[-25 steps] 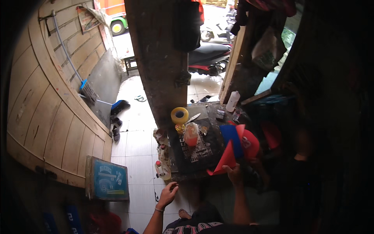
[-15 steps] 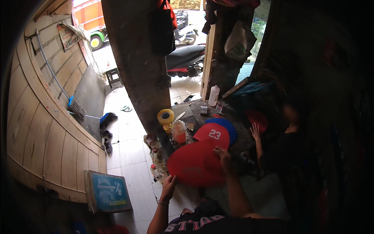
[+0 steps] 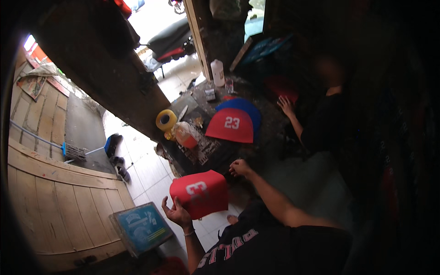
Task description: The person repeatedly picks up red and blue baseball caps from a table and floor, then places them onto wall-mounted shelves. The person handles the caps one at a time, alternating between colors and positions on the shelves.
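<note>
A red curved panel of cloth (image 3: 208,195) with white printed figures hangs in front of me, bent along its upper edge. My left hand (image 3: 178,214) has it at its left edge, the thumb over the cloth and the index finger stretched up. Close to its upper right corner is my right hand (image 3: 240,168), fingers curled together; whatever they may hold is hidden. On the dark table beyond lies another red panel (image 3: 231,125) with white figures, overlapping a blue panel (image 3: 254,112).
A yellow tape roll (image 3: 166,120), a bag with something orange (image 3: 185,137) and a white bottle (image 3: 217,73) stand on the table. At right, a co-worker's hand (image 3: 286,105) touches a dark red piece (image 3: 279,87). A framed screen (image 3: 143,227) leans at lower left.
The red panel has turned, showing its printed figures, and has moved down and left. My right hand has come off its top edge. The view has swung to the right.
</note>
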